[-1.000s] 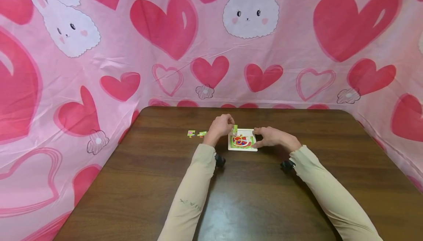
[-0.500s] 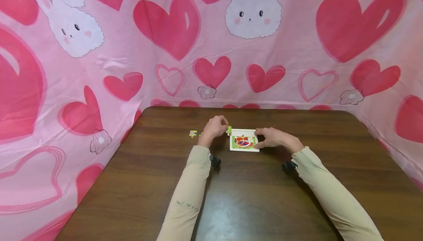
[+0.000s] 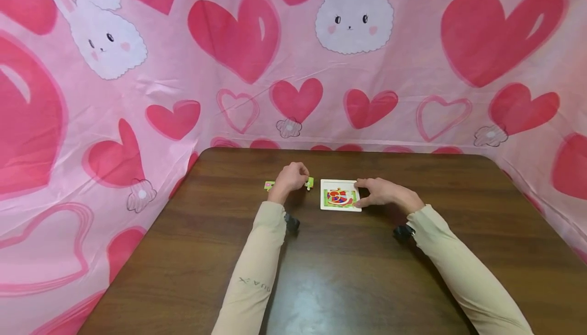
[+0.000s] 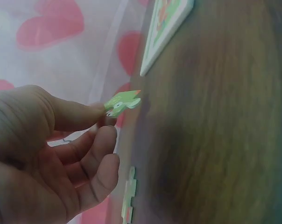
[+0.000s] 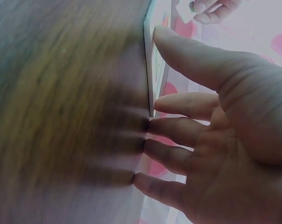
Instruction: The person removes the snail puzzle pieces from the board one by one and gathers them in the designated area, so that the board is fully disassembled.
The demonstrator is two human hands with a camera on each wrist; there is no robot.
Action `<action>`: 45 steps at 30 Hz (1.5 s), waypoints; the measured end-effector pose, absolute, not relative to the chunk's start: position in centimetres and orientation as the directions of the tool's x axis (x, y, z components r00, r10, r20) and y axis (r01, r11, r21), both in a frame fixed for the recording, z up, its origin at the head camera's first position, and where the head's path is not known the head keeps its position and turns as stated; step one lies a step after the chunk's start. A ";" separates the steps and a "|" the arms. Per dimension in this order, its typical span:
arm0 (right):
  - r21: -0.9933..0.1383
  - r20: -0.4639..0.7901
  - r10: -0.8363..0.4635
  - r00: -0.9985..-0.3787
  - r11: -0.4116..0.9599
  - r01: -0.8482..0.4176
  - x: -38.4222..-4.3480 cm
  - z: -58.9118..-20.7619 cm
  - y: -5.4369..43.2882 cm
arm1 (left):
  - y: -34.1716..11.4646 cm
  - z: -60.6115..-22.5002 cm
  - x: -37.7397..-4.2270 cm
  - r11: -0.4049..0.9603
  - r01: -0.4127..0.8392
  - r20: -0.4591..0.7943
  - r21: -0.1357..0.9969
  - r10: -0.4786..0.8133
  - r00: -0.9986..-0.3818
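Observation:
In the head view, a white puzzle tray [image 3: 338, 184] lies on the table, its lower part filled with red, blue and green pieces and its upper strip bare white. My left hand [image 3: 289, 179] is left of the tray, pinching a small green puzzle piece [image 4: 123, 101] between thumb and index finger above the table. The other left fingers curl loosely. My right hand [image 3: 385, 192] rests at the tray's right side. Its fairly straight thumb and index finger touch the tray's edge, and the remaining fingertips meet the table, as the right wrist view shows.
Beyond my left hand lies a loose green-and-pink puzzle piece [image 3: 268, 185], partly hidden by that hand. The brown wooden table [image 3: 348, 274] reaches back to a pink cloth [image 3: 403, 70] printed with hearts and rabbits.
My left hand has carried the green puzzle piece from above the tray's upper left corner leftward, away from the tray. The right hand stays at the tray's right edge. The view has shifted slightly.

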State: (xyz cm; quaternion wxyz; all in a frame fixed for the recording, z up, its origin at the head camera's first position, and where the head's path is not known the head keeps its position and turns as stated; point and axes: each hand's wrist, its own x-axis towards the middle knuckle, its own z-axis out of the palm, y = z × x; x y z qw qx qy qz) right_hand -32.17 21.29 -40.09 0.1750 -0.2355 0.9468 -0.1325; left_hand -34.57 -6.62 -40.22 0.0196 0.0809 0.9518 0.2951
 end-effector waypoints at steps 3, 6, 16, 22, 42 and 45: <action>-0.340 -0.268 -0.494 -0.827 0.852 -0.399 -32.0 -40.2 21.4 | -6.8 -40.3 -34.7 0.822 0.139 0.005 0.553 0.164 -0.986; -0.341 -0.258 -0.501 -0.826 0.847 -0.407 -31.9 -40.2 21.4 | -7.0 -40.4 -34.7 0.830 0.134 0.003 0.542 0.157 -0.988; -0.346 -0.245 -0.511 -0.824 0.840 -0.418 -31.9 -40.7 21.6 | -7.7 -41.1 -34.9 0.852 0.116 -0.022 0.510 0.148 -0.989; -0.352 -0.256 -0.502 -0.826 0.844 -0.404 -31.9 -40.8 21.6 | -8.0 -40.8 -34.8 0.871 0.137 -0.014 0.473 0.163 -0.987; -0.355 -0.268 -0.494 -0.827 0.849 -0.392 -31.8 -40.4 21.5 | -7.3 -40.6 -34.1 0.878 0.143 -0.018 0.456 0.170 -0.985; -0.355 -0.263 -0.496 -0.827 0.847 -0.395 -31.8 -40.5 21.7 | -6.9 -40.6 -33.9 0.879 0.165 0.003 0.448 0.182 -0.983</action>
